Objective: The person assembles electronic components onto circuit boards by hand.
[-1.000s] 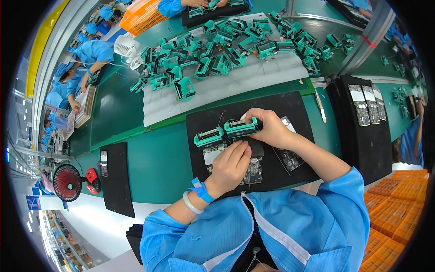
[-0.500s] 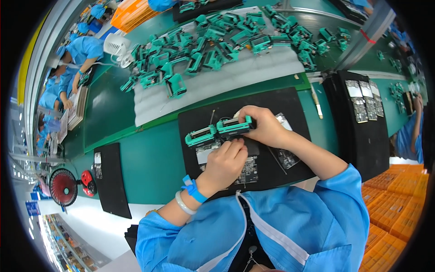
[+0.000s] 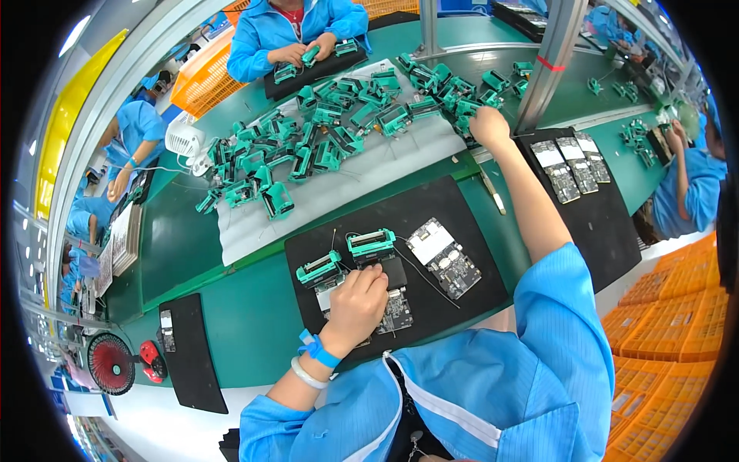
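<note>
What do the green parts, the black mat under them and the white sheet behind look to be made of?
Green parts: likely moulded plastic, uniform teal with a slight sheen. Black mat: probably rubber or foam, matte, flat, no glare. White sheet: seemingly soft foam, dull, with rippled edges.

Teal-green modules lie on a black mat over a green table.

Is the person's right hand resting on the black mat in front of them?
No, the right hand is stretched far forward to the pile of green parts on the white sheet, away from the black mat.
</note>
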`<state>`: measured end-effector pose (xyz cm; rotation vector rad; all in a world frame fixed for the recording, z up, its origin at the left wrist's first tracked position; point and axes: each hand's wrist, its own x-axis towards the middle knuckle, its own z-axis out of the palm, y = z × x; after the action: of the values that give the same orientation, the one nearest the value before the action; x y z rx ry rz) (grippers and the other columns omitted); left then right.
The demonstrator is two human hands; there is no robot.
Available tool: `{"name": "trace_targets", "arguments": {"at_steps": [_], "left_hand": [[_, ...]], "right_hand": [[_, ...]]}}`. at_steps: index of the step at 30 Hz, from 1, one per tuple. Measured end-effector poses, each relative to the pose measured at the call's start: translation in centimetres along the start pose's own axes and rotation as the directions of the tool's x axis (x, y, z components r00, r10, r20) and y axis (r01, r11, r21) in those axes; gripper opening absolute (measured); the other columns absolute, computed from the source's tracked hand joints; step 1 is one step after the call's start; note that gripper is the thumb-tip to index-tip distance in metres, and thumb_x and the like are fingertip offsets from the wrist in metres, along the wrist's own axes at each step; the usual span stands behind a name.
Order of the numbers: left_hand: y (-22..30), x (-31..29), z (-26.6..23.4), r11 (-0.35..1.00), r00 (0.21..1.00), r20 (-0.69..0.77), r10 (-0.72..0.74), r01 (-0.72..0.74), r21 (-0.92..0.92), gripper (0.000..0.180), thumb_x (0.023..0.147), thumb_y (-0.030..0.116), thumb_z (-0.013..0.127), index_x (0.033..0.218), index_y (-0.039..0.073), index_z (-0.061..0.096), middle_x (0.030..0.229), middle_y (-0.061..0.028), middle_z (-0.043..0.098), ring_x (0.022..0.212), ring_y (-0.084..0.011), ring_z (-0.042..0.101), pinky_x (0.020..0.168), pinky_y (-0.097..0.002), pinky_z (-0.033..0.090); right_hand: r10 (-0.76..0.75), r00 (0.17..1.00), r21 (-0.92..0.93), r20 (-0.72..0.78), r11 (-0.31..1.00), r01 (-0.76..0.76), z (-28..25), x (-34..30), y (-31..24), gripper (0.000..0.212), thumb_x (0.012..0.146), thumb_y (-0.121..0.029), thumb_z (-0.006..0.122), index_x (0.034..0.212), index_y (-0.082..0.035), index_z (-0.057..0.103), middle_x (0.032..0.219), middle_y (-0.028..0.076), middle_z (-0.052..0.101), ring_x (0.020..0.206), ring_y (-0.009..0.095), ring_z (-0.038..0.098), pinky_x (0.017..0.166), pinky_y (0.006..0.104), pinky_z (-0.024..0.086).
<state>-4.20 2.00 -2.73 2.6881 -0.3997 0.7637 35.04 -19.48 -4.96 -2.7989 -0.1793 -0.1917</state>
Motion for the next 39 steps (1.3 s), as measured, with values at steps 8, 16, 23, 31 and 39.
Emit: {"name": "trace_targets", "arguments": {"at_steps": [8,16,23,31,39], "left_hand": [[-0.4,0.1,-0.7,0.997,1.000,-0.002,-0.010,0.010,-0.076,0.020,0.068,-0.001,0.071,0.088,0.002,0.067,0.096,-0.0108,0.070,0.086,-0.0264,0.067,0.070,-0.0334,0.056],[0.9,3.5,-6.5,-0.078,0.801,0.366,-0.475,0.375,-0.924,0.031,0.099,0.013,0.057,0.128,0.000,0.054,0.123,-0.0080,0.062,0.114,-0.0173,0.059,0.101,-0.0334,0.045],[2.1,5.6,-4.4,-0.561,0.835,0.515,-0.194,0.336,-0.757,0.037,0.102,0.022,0.054,0.132,0.002,0.050,0.132,-0.0095,0.058,0.118,-0.0207,0.059,0.101,-0.0398,0.048],[4.1,6.9,0.6,-0.556,0.867,0.469,-0.167,0.310,-0.771,0.034,0.103,0.026,0.049,0.131,0.007,0.051,0.128,-0.0106,0.060,0.121,-0.0272,0.057,0.106,-0.0513,0.045],[7.6,6.0,3.8,0.902,0.823,0.567,0.035,0.218,-0.373,0.037,0.097,0.028,0.057,0.115,-0.004,0.056,0.150,-0.0311,0.033,0.147,-0.0452,0.018,0.113,-0.0687,0.010]], "right_hand": [[-0.059,0.924,0.125,-0.378,0.986,0.114,2.1,-2.0,0.0,0.017,0.082,-0.013,0.068,0.095,-0.003,0.065,0.120,0.022,0.053,0.109,0.042,0.053,0.087,0.0529,0.047],[-0.665,0.734,0.786,-0.133,0.380,0.487,-11.3,-18.1,-7.0,0.018,0.079,-0.005,0.076,0.087,-0.003,0.061,0.119,0.013,0.053,0.116,0.028,0.053,0.096,0.0394,0.043],[-0.653,0.749,0.992,0.115,0.036,-0.121,-11.1,-24.8,-6.6,0.032,0.080,0.000,0.075,0.109,-0.002,0.062,0.136,0.013,0.047,0.120,0.025,0.054,0.101,0.0377,0.045],[-0.541,0.702,0.857,0.463,0.073,-0.510,-12.2,-24.4,-2.9,0.066,0.078,-0.006,0.076,0.136,0.006,0.045,0.111,0.014,0.067,0.094,0.019,0.068,0.078,0.0317,0.058],[-0.240,0.962,0.973,0.132,-0.154,-0.173,-12.1,-21.3,4.1,0.044,0.085,-0.013,0.073,0.124,0.002,0.058,0.109,0.013,0.069,0.095,0.024,0.069,0.089,0.0391,0.057]]}}
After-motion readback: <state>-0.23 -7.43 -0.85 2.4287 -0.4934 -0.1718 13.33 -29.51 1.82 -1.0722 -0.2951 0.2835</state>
